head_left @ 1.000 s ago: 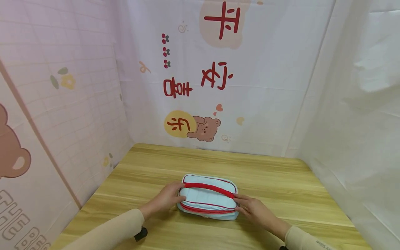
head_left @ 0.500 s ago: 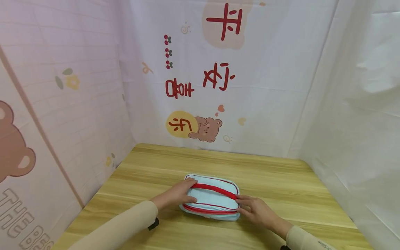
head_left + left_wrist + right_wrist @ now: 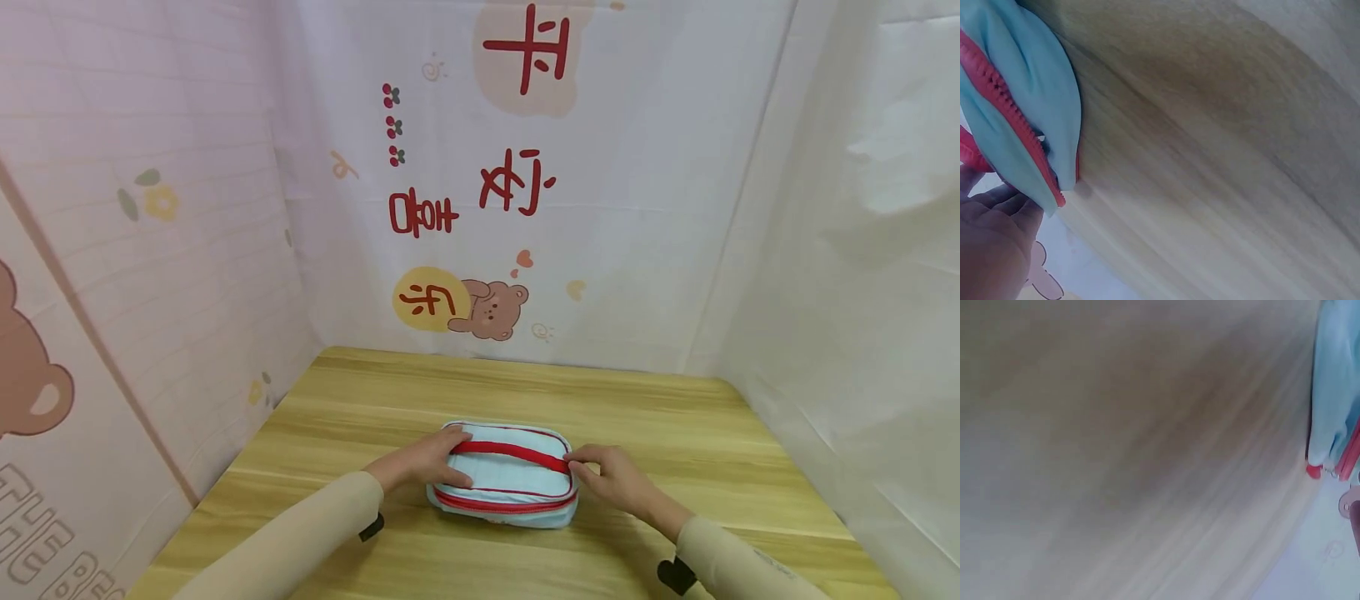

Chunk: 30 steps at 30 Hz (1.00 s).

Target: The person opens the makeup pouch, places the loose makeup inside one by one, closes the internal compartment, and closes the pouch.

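Note:
A pale blue zip pouch (image 3: 501, 479) with red piping lies on the table, its red carry handle (image 3: 510, 450) running along the top. The red zipper (image 3: 502, 506) crosses the side facing me. My left hand (image 3: 420, 463) holds the pouch's left end, fingers over the top by the handle and thumb at the front edge. In the left wrist view, the zipper teeth (image 3: 1007, 103) show beside that hand. At the right end, my right hand (image 3: 617, 479) pinches the pouch's edge near the handle's end; what lies between the fingertips is hidden.
The wood-grain table (image 3: 645, 417) is bordered by a white printed cloth (image 3: 630, 250) at the back and cloth on both sides. A dark band (image 3: 677, 575) sits at the right cuff, and another shows under the left sleeve.
My left hand has shifted right, further over the pouch's top. My right hand has moved up from the pouch's end, its thumb and finger drawn together by the handle's end.

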Motion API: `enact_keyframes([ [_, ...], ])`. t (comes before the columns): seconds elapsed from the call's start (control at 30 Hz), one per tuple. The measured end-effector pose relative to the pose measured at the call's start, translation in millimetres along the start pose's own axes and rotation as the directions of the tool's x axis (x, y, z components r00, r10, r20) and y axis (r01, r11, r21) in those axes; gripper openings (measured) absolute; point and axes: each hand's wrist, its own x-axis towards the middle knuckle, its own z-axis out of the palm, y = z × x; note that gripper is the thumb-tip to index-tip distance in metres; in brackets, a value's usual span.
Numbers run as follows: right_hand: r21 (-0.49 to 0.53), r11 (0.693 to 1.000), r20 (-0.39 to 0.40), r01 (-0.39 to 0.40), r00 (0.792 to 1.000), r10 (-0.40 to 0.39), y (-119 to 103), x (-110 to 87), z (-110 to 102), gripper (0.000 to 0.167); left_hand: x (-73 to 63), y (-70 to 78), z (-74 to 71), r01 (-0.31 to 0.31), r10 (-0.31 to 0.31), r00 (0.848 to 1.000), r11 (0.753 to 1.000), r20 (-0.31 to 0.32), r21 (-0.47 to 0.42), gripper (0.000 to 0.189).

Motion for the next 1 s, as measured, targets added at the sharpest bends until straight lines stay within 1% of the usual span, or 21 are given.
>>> enact_keyframes([
  [0.1, 0.007, 0.999, -0.045, -0.032, 0.998, 0.032, 3.5, 7.4, -1.4, 0.019, -0.1, -1.7, -0.8, 0.01, -0.01, 1.0, 1.0, 0.004, -0.003, 0.082],
  [0.13, 0.014, 0.998, -0.055, -0.055, 0.997, 0.056, 4.7, 9.7, -2.5, 0.019, -0.2, -2.3, -0.9, 0.013, -0.013, 1.0, 1.0, 0.005, -0.004, 0.083],
  [0.23, 0.018, 0.993, -0.074, -0.116, 0.99, 0.117, 9.4, 16.4, -5.8, 0.02, -0.2, -4.3, -0.4, 0.013, -0.013, 1.0, 1.0, 0.003, 0.0, 0.083],
  [0.3, 0.024, 0.988, -0.072, -0.153, 0.985, 0.154, 13.3, 20.5, -7.8, 0.022, 0.1, -5.8, 0.2, 0.009, -0.009, 1.0, 1.0, 0.001, 0.008, 0.082],
  [0.47, 0.069, 0.965, -0.006, -0.252, 0.968, 0.253, 21.5, 28.5, -12.8, 0.028, 0.9, -7.7, 1.3, -0.003, 0.003, 1.0, 1.0, -0.003, 0.016, 0.081],
  [0.6, 0.094, 0.951, 0.055, -0.295, 0.955, 0.291, 27.8, 34.9, -15.1, 0.031, 1.4, -9.0, 1.9, -0.002, 0.003, 1.0, 1.0, -0.003, 0.013, 0.081],
  [0.67, 0.095, 0.945, 0.071, -0.314, 0.949, 0.308, 32.2, 38.3, -14.4, 0.031, 1.3, -10.1, 2.1, 0.003, -0.003, 1.0, 1.0, -0.002, 0.015, 0.081],
  [0.8, 0.104, 0.938, 0.091, -0.331, 0.942, 0.322, 37.4, 44.7, -13.5, 0.032, 0.7, -11.1, 2.4, 0.012, -0.012, 1.0, 1.0, -0.001, 0.014, 0.081],
  [0.9, 0.103, 0.943, 0.116, -0.316, 0.946, 0.304, 38.8, 49.2, -14.0, 0.033, 0.0, -10.6, 2.1, 0.015, -0.015, 1.0, 1.0, -0.002, 0.01, 0.081],
  [1.0, 0.104, 0.944, 0.148, -0.314, 0.943, 0.297, 41.3, 53.5, -13.7, 0.033, -0.4, -10.3, 1.8, 0.014, -0.014, 1.0, 1.0, -0.002, 0.013, 0.082],
])
